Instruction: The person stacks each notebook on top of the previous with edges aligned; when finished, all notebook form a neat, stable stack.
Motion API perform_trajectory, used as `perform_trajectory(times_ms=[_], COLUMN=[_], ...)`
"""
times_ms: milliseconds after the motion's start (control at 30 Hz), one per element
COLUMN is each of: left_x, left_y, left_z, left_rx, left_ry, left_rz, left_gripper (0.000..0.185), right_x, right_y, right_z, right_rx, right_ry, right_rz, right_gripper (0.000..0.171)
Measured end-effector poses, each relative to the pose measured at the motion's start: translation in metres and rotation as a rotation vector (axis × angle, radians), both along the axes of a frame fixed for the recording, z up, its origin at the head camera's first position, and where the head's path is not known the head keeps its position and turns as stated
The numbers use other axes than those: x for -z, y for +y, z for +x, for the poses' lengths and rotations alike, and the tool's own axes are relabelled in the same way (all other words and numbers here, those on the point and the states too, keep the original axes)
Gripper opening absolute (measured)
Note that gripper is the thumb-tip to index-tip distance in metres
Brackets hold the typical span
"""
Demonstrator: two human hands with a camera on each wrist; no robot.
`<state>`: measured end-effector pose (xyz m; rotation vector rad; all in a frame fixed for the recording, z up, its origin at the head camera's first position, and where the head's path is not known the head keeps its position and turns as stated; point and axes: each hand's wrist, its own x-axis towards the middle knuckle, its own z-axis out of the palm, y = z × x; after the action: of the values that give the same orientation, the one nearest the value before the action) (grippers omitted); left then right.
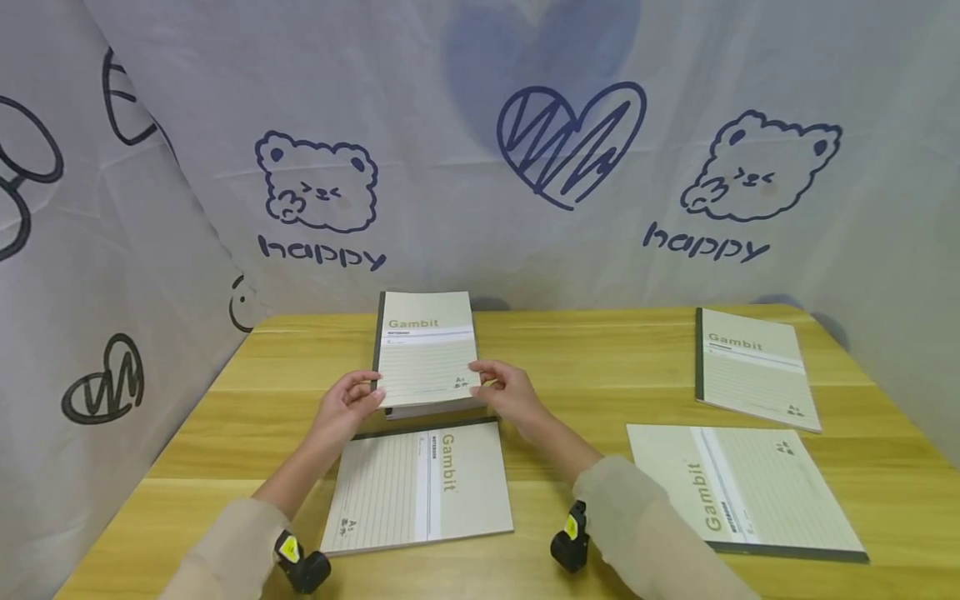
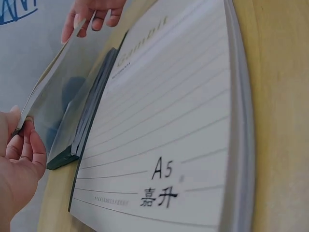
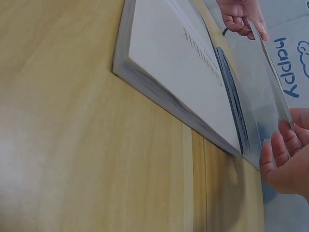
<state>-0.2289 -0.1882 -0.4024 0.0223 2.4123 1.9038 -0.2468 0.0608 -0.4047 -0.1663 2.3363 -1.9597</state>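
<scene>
Both hands hold a Gambit notebook (image 1: 427, 354) by its two near corners, at the back of the table. My left hand (image 1: 347, 406) pinches the dark-spined corner between thumb and fingers. Opposite it, my right hand (image 1: 513, 393) pinches the other corner, its lower fingers spread in the right wrist view. Seen from the wrists, the held notebook (image 2: 48, 79) is raised and tilted above a small pile of notebooks (image 2: 87, 116), mostly hidden from the head view. Just in front of the pile lies another notebook (image 1: 465, 500), turned sideways with its spine toward the pile.
To the right, one notebook (image 1: 753, 375) lies near the back edge and another (image 1: 757, 492) lies sideways closer to me. The wooden table (image 1: 585, 350) ends at a printed curtain (image 1: 442, 225). A camera is strapped at each wrist.
</scene>
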Motion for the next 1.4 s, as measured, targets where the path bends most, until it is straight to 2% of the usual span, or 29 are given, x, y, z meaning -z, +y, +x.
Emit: perform_trajectory(times_ms=[333,533,667,1000,1267,1400], left_x=[0.006,0.011,0.013,0.019,0.02,0.02], left_y=[0.004,0.004,0.005,0.01,0.012,0.011], left_z=[-0.011,-0.015,-0.017,-0.024,-0.026,-0.028], left_rx=[0.039,0.044,0.049,0.059,0.085,0.088], left_ry=[0.051,0.027,0.04,0.053,0.186,0.212], left_rz=[-0.133,-0.193,-0.243,-0.333,-0.49,-0.559], left_gripper=[0.033,0.035,0.036,0.036,0.035,0.036], right_x=[0.014,0.02,0.022,0.023,0.024,0.026], right_y=[0.003,0.003,0.002,0.001,0.001,-0.001], right_z=[-0.008,-0.011,-0.013,-0.018,-0.019,-0.019], right_rx=[0.012,0.018,0.027,0.061,0.047,0.036], right_ry=[-0.012,-0.03,-0.032,0.021,0.1,0.107], right_rz=[0.006,0.022,0.035,0.098,0.151,0.176], right_gripper=[0.034,0.034,0.033,0.028,0.025,0.024])
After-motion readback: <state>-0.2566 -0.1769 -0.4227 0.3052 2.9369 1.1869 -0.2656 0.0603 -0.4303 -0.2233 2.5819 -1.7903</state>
